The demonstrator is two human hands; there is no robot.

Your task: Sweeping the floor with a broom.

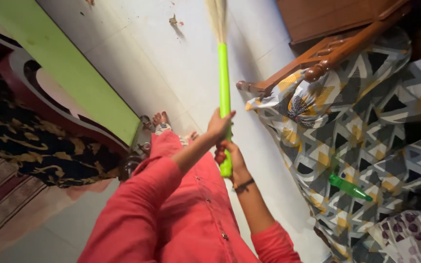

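A broom with a bright green handle (pixel 224 73) and pale straw bristles (pixel 217 14) points away from me over the white tiled floor (pixel 137 63). My left hand (pixel 219 125) is wrapped around the handle higher up. My right hand (pixel 230 158), with a dark bracelet at the wrist, grips the handle near its lower end. Both arms wear red sleeves, and my red tunic (pixel 191 214) fills the bottom of the view. My bare foot (pixel 160 118) shows on the floor below the hands.
A bed with a grey, yellow and black patterned sheet (pixel 356 122) and a carved wooden frame (pixel 327 53) stands on the right, with a green bottle (pixel 349 187) lying on it. On the left are a green panel (pixel 69 68) and a dark patterned sofa (pixel 25 136). Small debris (pixel 173 20) lies near the bristles.
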